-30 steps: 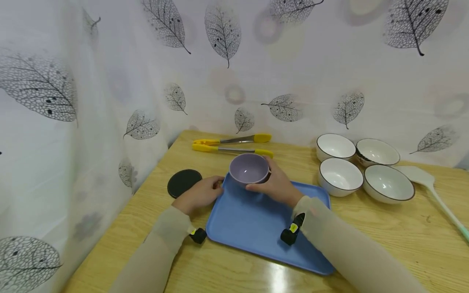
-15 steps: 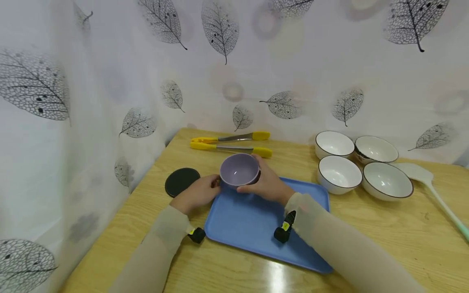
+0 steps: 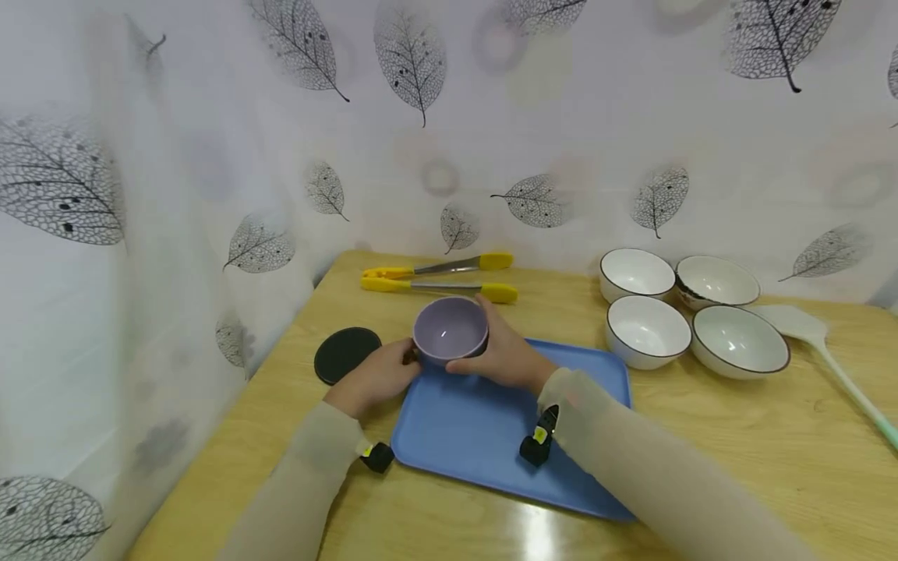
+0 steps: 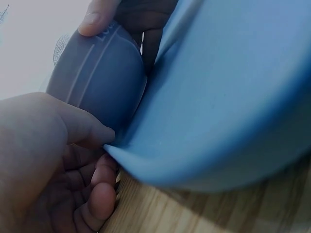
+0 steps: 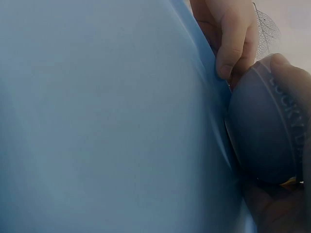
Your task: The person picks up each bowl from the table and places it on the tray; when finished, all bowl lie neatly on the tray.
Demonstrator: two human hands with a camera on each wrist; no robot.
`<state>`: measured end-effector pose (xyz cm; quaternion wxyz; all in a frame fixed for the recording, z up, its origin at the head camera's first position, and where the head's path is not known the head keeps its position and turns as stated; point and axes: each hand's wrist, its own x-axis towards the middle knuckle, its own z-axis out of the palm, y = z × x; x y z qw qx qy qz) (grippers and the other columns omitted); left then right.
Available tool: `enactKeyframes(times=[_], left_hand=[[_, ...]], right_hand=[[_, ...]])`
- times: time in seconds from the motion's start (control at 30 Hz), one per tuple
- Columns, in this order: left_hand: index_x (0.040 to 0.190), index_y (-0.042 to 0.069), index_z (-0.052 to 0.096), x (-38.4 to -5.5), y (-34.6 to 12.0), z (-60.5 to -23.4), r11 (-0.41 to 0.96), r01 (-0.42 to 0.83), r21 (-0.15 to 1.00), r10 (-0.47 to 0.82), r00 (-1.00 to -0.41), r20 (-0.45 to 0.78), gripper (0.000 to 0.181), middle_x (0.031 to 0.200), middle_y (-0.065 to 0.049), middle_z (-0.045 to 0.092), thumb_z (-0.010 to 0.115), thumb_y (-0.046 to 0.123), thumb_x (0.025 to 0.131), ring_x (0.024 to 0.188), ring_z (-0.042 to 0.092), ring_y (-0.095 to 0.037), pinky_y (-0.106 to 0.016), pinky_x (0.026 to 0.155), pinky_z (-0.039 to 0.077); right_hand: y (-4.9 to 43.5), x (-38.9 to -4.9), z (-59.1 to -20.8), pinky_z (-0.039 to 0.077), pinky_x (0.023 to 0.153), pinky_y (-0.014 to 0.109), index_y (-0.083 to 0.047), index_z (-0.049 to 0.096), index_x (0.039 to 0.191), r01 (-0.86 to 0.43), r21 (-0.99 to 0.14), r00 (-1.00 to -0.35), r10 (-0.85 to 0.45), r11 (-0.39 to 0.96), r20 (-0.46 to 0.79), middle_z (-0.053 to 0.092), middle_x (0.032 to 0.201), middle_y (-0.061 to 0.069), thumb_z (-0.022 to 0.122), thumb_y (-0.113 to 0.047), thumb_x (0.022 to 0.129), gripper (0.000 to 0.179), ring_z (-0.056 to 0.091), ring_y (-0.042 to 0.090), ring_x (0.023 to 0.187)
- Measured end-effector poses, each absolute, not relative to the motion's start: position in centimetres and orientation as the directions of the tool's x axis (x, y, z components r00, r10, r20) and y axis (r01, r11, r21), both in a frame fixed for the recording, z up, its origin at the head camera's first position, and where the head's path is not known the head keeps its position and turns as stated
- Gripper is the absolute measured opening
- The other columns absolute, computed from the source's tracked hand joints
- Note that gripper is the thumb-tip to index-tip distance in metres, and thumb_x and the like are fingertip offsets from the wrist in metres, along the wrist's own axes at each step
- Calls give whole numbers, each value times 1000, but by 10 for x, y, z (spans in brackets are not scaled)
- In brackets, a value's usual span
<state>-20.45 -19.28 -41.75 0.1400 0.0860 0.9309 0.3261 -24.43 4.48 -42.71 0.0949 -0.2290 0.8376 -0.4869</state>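
A purple bowl (image 3: pixel 450 330) is over the far left corner of the blue tray (image 3: pixel 484 444). My right hand (image 3: pixel 510 354) grips it from the right, thumb on the near side and fingers round the far side. Raised lettering shows on the bowl's outer wall in the right wrist view. My left hand (image 3: pixel 379 374) pinches the tray's left rim near that corner. In the left wrist view, the left thumb (image 4: pixel 92 128) lies on the rim, with the other fingers curled below it. The bowl's base is hidden in the head view.
Behind the bowl lie yellow-tipped tongs (image 3: pixel 438 286). A black disc (image 3: pixel 344 354) is left of the tray. Several white bowls (image 3: pixel 647 331) stand close together at the right, beside a pale long-handled spatula (image 3: pixel 835 358). A leaf-print curtain (image 3: pixel 533 140) borders the wooden table (image 3: pixel 449 506).
The purple bowl has moved left in my right hand, closer to my left hand and the tray's corner. My left hand keeps its place at the tray's rim.
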Motion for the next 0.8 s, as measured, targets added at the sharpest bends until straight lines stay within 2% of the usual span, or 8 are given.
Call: enactKeyframes(times=[0.07,0.2,0.4,0.5,0.6,0.7,0.8], left_hand=[[146,11,51,-204,-195,-418,773,64,631,249,-946,-210,46,140,-7,58,51,22,101,126,54,-25,-50,108,42],[147,11,50,-205,-196,-420,765,81,639,264,-945,-196,47,143,-8,57,51,23,102,131,51,-26,-50,110,40],[150,10,47,-204,-191,-419,763,62,643,261,-940,-219,51,147,-9,53,51,25,102,137,47,-28,-52,113,36],[151,10,45,-203,-189,-420,764,54,643,255,-941,-225,52,148,-9,52,52,26,102,137,47,-28,-52,114,36],[151,9,44,-203,-191,-421,775,56,629,254,-940,-229,53,149,-11,51,51,26,102,138,45,-30,-53,114,35],[152,9,43,-203,-194,-422,780,62,623,256,-939,-228,53,151,-12,49,51,27,102,140,44,-31,-53,115,34],[153,10,42,-203,-195,-422,775,67,628,260,-940,-221,54,151,-11,48,51,28,102,141,43,-31,-52,115,33]], right_hand=[[42,-243,-428,32,116,51,-9,3,162,-291,-848,-877,-477,443,52,35,158,11,90,-53,69,134,43,28,138],[40,-242,-427,35,114,51,-10,8,162,-303,-830,-883,-466,468,60,38,157,9,89,-54,69,131,46,27,136],[48,-240,-422,33,115,52,-11,3,162,-284,-831,-873,-488,479,18,35,159,12,90,-47,72,130,43,29,139],[57,-236,-419,27,118,53,-14,-1,163,-232,-842,-879,-476,488,-34,28,162,15,82,-51,80,123,35,30,145],[67,-229,-415,24,118,55,-17,0,163,-173,-857,-876,-474,486,-92,22,165,16,69,-57,89,108,29,31,148],[78,-224,-408,25,118,55,-16,9,163,-170,-857,-871,-482,487,-101,22,165,14,61,-56,96,94,30,32,149],[94,-221,-402,35,114,53,-11,28,159,-219,-834,-874,-483,506,-63,35,160,11,60,-51,98,80,41,31,143]])
